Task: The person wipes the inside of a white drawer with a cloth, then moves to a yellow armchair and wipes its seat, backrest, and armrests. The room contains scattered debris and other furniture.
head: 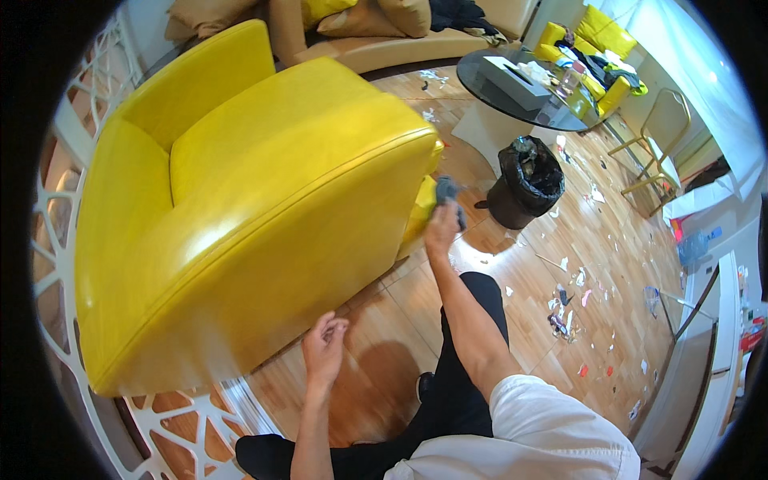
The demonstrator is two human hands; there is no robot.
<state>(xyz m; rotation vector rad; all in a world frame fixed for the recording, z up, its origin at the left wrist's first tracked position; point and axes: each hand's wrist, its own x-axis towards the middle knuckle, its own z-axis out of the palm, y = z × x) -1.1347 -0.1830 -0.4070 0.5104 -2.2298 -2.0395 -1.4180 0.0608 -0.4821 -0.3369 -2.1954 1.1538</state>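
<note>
A yellow leather armchair (264,162) fills the left of the view, its broad side panel facing me. My right hand (443,231) holds a dark grey cloth (447,191) against the chair's front face, near the lower corner. The part of the cloth under my fingers is hidden. My left hand (324,348) hangs just off the chair's lower side, fingers loosely curled and holding nothing.
A bin with a black bag (525,183) stands just right of the cloth. Beyond it is a round glass table (510,90) with a tissue box. Litter (561,318) is scattered over the wood floor (528,270). A white lattice screen (186,429) borders the left.
</note>
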